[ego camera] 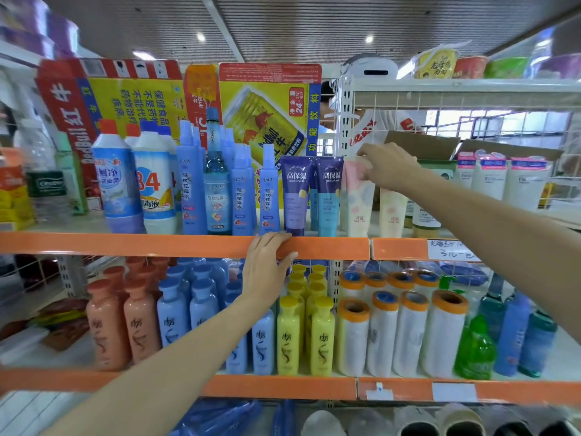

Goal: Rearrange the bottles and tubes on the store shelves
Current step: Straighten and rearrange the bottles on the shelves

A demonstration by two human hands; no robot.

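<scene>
Apparently right hand [388,166] pinches pink tube [358,196]; left hand [267,265] rests open-fingered on shelf edge [157,245].

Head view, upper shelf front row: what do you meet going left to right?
Blue-labelled cleaner bottle → white 84 bottle → blue spray bottles → purple tube → teal tube → pink-topped tube pinched by the right hand → white tubes.

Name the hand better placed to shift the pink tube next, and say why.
Right. The right hand already pinches the top of the pink tube on the upper shelf. The left hand rests on that shelf's orange edge, holding nothing, further from the tube.
</scene>
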